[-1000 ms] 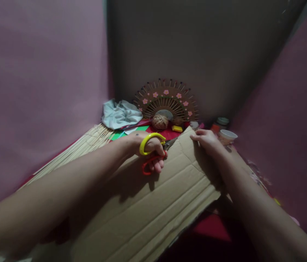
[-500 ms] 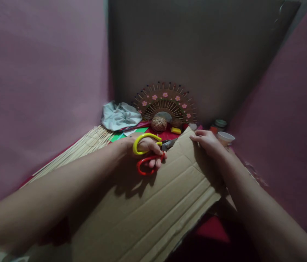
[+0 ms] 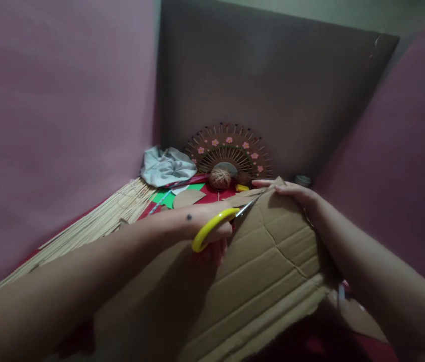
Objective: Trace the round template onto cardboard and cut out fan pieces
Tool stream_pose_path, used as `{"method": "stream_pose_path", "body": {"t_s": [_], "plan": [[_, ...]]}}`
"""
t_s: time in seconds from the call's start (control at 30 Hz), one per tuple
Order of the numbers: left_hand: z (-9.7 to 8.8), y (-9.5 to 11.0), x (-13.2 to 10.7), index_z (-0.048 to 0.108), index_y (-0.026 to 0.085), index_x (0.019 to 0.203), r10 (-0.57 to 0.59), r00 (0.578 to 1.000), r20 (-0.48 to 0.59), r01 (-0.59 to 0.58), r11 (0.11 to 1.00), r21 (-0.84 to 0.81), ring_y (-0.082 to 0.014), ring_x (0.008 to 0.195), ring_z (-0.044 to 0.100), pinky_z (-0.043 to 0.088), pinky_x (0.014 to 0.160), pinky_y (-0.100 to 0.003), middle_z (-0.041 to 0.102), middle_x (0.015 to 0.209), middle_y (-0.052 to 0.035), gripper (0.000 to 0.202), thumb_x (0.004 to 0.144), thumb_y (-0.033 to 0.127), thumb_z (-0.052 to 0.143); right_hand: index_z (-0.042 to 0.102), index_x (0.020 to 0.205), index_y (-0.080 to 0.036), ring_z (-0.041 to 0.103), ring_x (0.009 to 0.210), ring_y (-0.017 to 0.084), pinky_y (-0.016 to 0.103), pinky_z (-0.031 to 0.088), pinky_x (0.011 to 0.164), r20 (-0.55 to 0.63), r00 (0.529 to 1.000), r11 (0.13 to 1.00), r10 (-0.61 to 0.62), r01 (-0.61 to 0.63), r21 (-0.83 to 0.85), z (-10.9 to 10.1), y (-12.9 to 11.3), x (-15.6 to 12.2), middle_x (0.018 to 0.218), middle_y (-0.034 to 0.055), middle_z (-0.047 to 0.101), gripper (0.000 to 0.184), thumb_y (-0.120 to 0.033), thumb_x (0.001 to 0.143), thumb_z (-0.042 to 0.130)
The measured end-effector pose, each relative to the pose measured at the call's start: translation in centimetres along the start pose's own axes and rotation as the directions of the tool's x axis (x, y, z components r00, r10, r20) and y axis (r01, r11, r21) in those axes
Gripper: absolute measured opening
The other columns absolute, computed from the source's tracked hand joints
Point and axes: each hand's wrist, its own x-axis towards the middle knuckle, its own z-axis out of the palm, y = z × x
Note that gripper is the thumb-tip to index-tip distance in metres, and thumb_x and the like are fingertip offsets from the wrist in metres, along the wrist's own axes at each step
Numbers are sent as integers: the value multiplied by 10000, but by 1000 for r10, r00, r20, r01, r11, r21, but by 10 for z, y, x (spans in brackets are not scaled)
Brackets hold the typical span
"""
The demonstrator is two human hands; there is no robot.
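Note:
My left hand (image 3: 218, 234) is closed around a pair of scissors (image 3: 212, 230) with a yellow loop; a bit of red shows beneath, mostly hidden by the fingers. The metal blades point up and right, at the upper-left edge of a large brown cardboard sheet (image 3: 242, 286). A narrow strip of cardboard lies just beyond the blades. My right hand (image 3: 295, 192) grips the sheet's far corner, close to the blade tips, with fingers on the far side. Creases run across the sheet, and it slants toward me.
At the back stands a flower-trimmed stick fan (image 3: 231, 143) with a twine ball (image 3: 220, 178) before it. Grey-blue cloth (image 3: 167, 168) and a bundle of thin sticks (image 3: 87, 241) lie left. A cut cardboard piece (image 3: 188, 198) rests near green paper (image 3: 167, 200). Pink walls flank both sides.
The cardboard has shifted right, and the scissors have turned so the yellow loop hides most of the red one. My right hand has come over the corner. My view has tilted slightly upward.

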Motion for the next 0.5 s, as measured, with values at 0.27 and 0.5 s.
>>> {"method": "stream_pose_path", "body": {"t_s": [0.27, 0.5], "plan": [[8, 4, -7, 572, 114, 517, -48, 999, -10, 47, 998, -34, -137, 361, 549, 441, 366, -221, 603, 437, -52, 239, 640, 56, 376, 510, 1277, -208, 649, 844, 213, 311, 479, 767, 71, 997, 997, -22, 17, 74, 4, -9, -8, 1066, 66, 673, 600, -269, 681, 535], [6, 3, 1, 529, 132, 495, -30, 997, -69, 28, 999, -33, -160, 410, 567, 465, 425, -261, 572, 418, -58, 260, 701, 88, 376, 473, 1308, -222, 615, 989, 210, 301, 462, 855, 30, 996, 988, -84, 79, 129, 5, -9, -2, 1130, 42, 648, 626, -258, 685, 506]]}}
